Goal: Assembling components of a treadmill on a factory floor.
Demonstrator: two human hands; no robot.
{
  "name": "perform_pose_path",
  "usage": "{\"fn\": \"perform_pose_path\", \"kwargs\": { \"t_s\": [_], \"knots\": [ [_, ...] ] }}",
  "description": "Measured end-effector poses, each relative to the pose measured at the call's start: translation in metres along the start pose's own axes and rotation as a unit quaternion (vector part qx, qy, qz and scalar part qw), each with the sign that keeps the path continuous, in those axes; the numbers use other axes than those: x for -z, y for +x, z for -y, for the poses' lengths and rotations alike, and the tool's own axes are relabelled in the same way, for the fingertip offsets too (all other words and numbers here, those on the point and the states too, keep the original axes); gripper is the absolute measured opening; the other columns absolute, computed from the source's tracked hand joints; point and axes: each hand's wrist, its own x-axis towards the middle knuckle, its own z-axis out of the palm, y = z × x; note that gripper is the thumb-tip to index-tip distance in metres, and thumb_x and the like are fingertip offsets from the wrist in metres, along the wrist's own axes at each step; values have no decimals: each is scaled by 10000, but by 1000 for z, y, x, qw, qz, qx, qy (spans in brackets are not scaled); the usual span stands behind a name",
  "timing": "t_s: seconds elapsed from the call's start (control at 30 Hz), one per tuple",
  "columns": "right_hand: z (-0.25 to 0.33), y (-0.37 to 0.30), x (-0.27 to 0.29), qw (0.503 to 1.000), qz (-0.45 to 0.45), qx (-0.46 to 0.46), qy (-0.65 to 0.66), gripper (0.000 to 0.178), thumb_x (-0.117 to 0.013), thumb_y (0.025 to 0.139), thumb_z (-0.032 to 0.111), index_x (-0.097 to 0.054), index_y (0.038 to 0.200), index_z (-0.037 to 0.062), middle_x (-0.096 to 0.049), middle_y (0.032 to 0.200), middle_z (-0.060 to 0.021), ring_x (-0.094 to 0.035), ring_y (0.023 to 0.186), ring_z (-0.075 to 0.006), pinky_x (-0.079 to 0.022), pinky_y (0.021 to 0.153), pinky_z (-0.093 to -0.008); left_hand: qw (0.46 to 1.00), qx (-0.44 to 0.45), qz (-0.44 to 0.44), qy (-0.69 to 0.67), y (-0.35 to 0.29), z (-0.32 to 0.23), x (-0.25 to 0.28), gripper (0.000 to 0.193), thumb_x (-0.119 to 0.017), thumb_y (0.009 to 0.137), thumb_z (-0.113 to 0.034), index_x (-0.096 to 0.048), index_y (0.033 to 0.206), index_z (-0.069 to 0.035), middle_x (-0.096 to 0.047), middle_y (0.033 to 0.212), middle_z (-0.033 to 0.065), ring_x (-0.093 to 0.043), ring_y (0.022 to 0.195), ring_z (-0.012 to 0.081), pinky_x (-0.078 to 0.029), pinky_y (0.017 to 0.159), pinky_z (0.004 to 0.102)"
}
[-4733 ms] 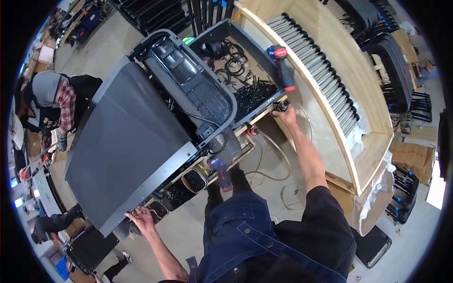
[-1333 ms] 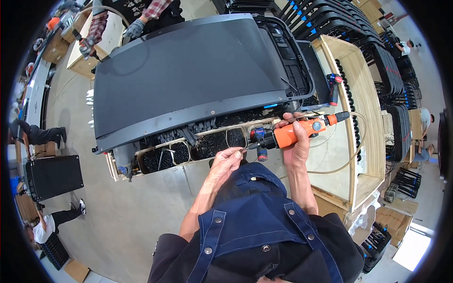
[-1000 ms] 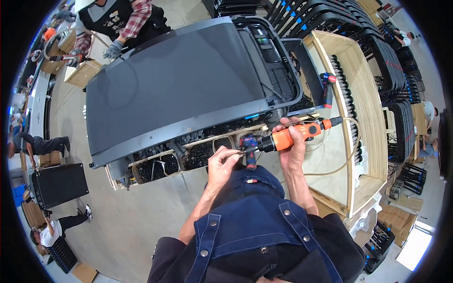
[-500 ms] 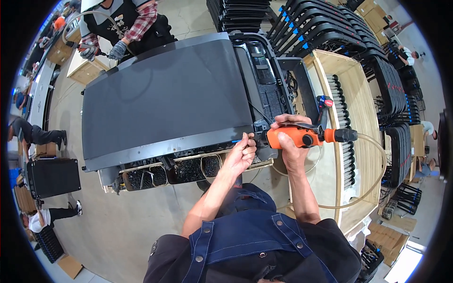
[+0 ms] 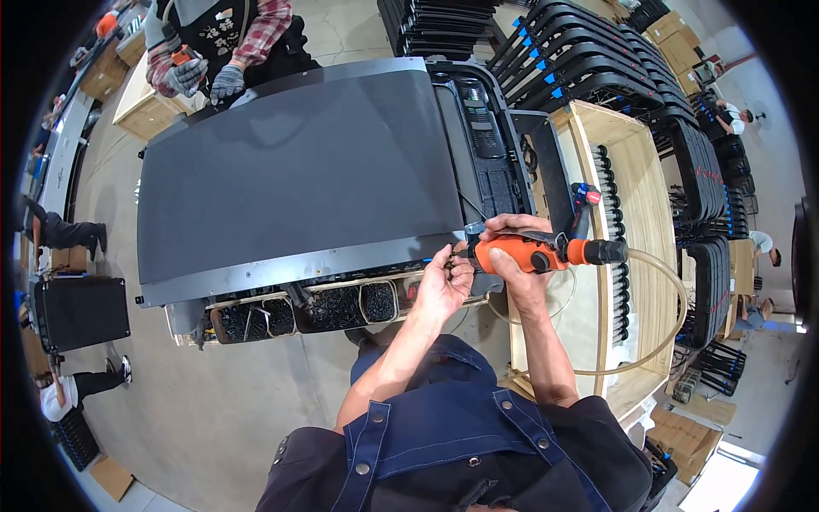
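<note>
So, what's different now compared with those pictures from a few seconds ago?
The left hand has moved right along the metal edge of the dark panel, to the nose of the orange power tool. The right hand has brought that tool forward to the panel's near right corner. The panel and parts bins stayed put.

Wooden bench (image 5: pixel 479 299) under black deck (image 5: pixel 299 179); bins (image 5: pixel 331 329) of small black parts (image 5: pixel 333 309) along near edge.

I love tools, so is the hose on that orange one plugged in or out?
In: the tan hose meets the black fitting at the rear of the orange tool in the right hand.
</note>
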Motion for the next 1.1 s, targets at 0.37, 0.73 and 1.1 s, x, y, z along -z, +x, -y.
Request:
{"fn": "perform_pose_path", "kwargs": {
  "t_s": [0.37,0.73,1.1],
  "knots": [
    [11,-2,0,999,-39,14,14,505,-781,809,60,-507,1233,59,-645,1138,-176,-673,960,-264,-556,913,-450,998,17,22,54,-8,-4,-5,270,-564,1049,-255,-635,1108,-2,-498,751,3,-436,597,93,-362,472,221],
    [34,-4,25,983,-115,47,138,507,-762,813,104,-522,1259,79,-648,1119,-158,-667,935,-271,-531,921,-473,909,-49,64,409,-52,-23,10,349,-522,1079,-274,-613,1190,44,-542,815,28,-439,651,88,-343,522,224],
    [19,-22,39,963,-171,-23,206,463,-719,854,124,-519,1266,57,-638,1118,-137,-679,930,-248,-543,930,-482,794,-53,100,597,-68,-16,2,371,-528,1077,-307,-632,1208,23,-474,813,-35,-367,621,28,-268,524,194]
  ]
}}
